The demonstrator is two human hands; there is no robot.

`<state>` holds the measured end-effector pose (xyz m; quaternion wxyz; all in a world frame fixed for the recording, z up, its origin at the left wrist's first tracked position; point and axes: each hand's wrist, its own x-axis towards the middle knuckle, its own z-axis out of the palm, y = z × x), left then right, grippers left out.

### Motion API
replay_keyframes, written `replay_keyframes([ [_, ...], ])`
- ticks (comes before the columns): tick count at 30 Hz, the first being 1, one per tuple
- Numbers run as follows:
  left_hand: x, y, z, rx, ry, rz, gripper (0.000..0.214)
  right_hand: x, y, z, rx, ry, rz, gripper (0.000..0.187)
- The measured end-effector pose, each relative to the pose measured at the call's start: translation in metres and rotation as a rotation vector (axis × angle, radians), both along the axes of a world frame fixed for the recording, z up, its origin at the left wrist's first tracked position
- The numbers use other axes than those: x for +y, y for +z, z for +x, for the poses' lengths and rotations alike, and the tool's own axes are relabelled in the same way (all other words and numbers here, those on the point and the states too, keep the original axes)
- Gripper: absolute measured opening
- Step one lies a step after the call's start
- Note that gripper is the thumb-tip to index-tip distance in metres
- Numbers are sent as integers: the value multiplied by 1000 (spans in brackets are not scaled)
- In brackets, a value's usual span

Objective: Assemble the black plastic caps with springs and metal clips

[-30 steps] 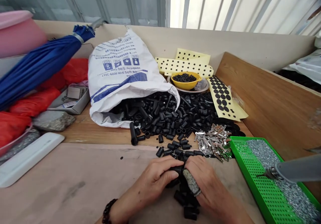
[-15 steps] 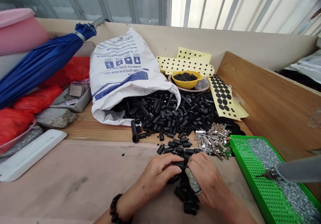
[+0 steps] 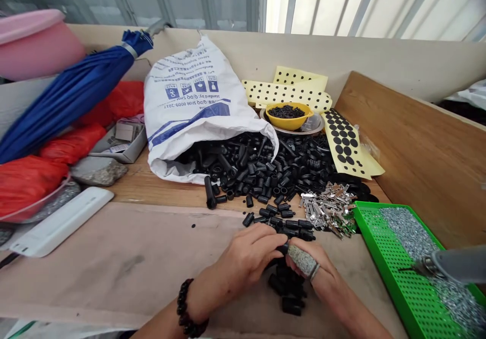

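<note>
My left hand [image 3: 246, 253], with a dark bead bracelet on its wrist, is closed on a small black plastic cylinder [image 3: 283, 248]. Right against it, my right hand [image 3: 313, 265] has its fingers curled in; what they hold is hidden. A speckled grey cover [image 3: 302, 259] with a band sits on one digit of that hand. Below both hands lie several loose black cylinders [image 3: 292, 306] on the brownish mat. Just beyond the fingers, more black cylinders [image 3: 271, 210] are scattered towards a large heap of black parts [image 3: 261, 169].
A white sack [image 3: 197, 101] spills the black parts. Metal clips [image 3: 328, 210] lie beside a green tray [image 3: 379, 258] of small silvery pieces. A powered driver [image 3: 455, 265] juts over that tray. Behind are a yellow bowl [image 3: 288, 121] and dotted sticker sheets [image 3: 343, 141]. A white bar [image 3: 63, 222] lies left.
Both hands have come closer together around the black cylinder, and my right hand has turned so its covered digit points at it. The whole view has shifted slightly.
</note>
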<state>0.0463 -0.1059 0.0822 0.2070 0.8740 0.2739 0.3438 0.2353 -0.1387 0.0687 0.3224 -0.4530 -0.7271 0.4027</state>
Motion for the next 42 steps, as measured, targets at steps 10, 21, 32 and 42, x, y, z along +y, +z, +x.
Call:
replay_keyframes([
  [10, 5, 3, 0, -25, 5, -313, 20, 6, 9, 0, -378, 83, 479, 19],
  [21, 9, 12, 2, -94, 34, -512, 16, 10, 15, 2, -291, 63, 403, 18],
  [32, 5, -2, 2, -70, -3, 2, 21, 9, 14, -8, -7, 24, 155, 22],
  [42, 10, 10, -1, -9, -10, -253, 20, 17, 12, -1, -301, 132, 464, 13],
])
